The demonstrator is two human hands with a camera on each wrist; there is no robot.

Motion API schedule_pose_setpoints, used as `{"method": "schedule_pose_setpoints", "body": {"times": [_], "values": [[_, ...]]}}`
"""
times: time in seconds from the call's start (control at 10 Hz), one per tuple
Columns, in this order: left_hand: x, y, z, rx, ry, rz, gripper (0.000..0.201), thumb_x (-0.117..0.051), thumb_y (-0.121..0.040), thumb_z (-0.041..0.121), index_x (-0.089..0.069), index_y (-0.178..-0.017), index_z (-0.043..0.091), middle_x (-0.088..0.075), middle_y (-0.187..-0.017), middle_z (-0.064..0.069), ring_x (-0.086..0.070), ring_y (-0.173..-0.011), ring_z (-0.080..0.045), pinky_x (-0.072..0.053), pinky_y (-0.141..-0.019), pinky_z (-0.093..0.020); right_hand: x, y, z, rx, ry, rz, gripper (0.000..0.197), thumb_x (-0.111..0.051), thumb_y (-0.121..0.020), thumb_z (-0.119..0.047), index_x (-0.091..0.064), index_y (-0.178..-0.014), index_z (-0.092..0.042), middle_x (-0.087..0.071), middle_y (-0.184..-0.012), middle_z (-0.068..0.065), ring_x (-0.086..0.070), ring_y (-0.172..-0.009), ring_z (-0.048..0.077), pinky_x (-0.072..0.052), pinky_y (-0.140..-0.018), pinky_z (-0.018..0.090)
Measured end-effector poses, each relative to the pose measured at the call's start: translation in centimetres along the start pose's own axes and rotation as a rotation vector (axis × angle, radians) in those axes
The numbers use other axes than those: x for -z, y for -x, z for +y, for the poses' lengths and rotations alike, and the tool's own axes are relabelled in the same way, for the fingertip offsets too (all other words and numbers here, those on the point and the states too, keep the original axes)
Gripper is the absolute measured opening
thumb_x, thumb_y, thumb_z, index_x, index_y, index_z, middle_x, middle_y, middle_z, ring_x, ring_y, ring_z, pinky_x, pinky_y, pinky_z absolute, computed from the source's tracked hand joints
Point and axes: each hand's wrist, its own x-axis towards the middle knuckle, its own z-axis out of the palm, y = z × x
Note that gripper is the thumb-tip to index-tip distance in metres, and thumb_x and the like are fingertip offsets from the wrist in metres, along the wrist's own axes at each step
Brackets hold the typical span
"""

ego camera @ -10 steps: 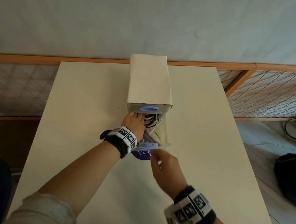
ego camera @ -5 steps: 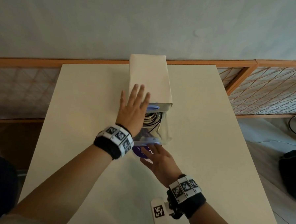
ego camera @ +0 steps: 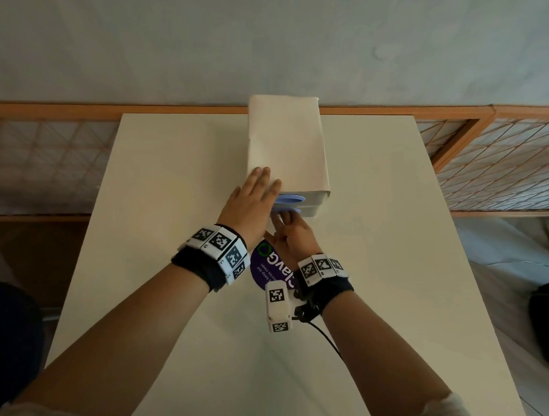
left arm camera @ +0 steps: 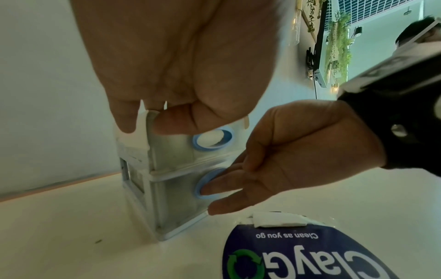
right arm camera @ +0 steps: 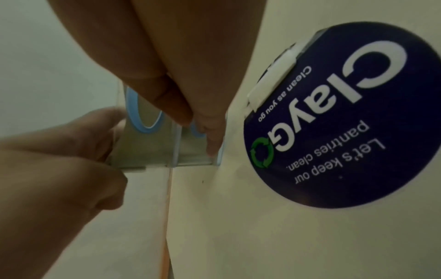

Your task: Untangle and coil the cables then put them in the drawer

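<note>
A tall, narrow drawer unit wrapped in cream paper stands on the pale cream tabletop, at its far edge. Its front holds two stacked drawers of clear, slightly frosted plastic, each with a round blue-rimmed finger hole: the upper drawer and the lower drawer. Both fronts sit flush with the frame. Through the hazy plastic I cannot tell what lies inside either drawer, and no cable shows in any view.

The left hand lies flat on the top front corner of the unit, fingers straight and spread over the paper; in the left wrist view its thumb presses against the upper drawer's top edge. It grips nothing.

The right hand reaches in low in front of the unit, fingers nearly straight and together, with fingertips set into the blue ring of the lower drawer. It holds nothing in its palm.

Just in front of the unit, a round dark-blue sticker with white lettering and a green arrow circle lies flat on the tabletop. A small white plastic clip sits at the sticker's edge nearest the drawers.
</note>
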Motion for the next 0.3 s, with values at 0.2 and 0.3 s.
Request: {"method": "schedule_pose_setpoints", "body": {"times": [0.2, 0.3], "values": [[0.4, 0.0, 0.3, 0.011, 0.063, 0.015, 0.077, -0.041, -0.087, -0.005, -0.001, -0.149, 0.017, 0.011, -0.159, -0.007, 0.013, -0.146, -0.023, -0.016, -0.117, -0.046, 0.8, -0.3, -0.1, -0.016, 0.012, -0.007, 0.065, -0.024, -0.083, 0.022, -0.034, -0.139, -0.009, -0.037, -0.149, 0.008, -0.034, -0.137, 0.024, -0.03, -0.11, 0.056], [1.2, 1.0, -0.1, 0.021, 0.275, 0.198, 0.076, -0.045, -0.086, -0.006, -0.008, -0.149, 0.013, -0.001, -0.16, -0.006, 0.002, -0.147, -0.021, -0.014, -0.119, -0.041, 1.2, 1.7, 0.2, -0.059, 0.16, 0.068, 0.061, -0.031, -0.086, 0.02, -0.029, -0.141, -0.007, -0.037, -0.146, 0.01, -0.039, -0.134, 0.029, -0.04, -0.105, 0.045]]}}
